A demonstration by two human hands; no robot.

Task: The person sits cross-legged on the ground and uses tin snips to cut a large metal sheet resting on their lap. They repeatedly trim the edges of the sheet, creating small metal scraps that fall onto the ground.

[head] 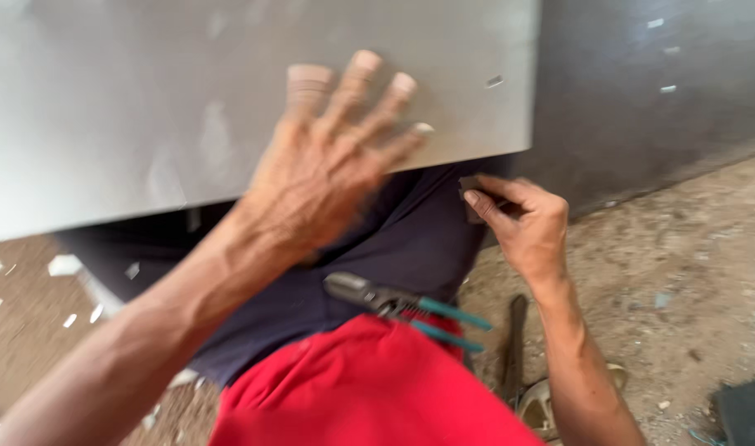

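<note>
Low in the middle of the frame we see pliers [402,307] with teal handles lying on a dark blue trouser leg [410,239], just above a red shirt [369,388]. At lower right a sandal [542,400] rests on the dirt floor [683,264]. A dark wall [641,91] fills the upper right. Pale scraps [63,264] dot the ground at left.

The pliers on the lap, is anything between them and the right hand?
Nothing visible does. The pliers lie bare on the lap with their teal handles pointing toward the right hand, which pinches a small grey piece at the sheet's lower edge. The left hand is spread flat on the sheet, further up.
</note>
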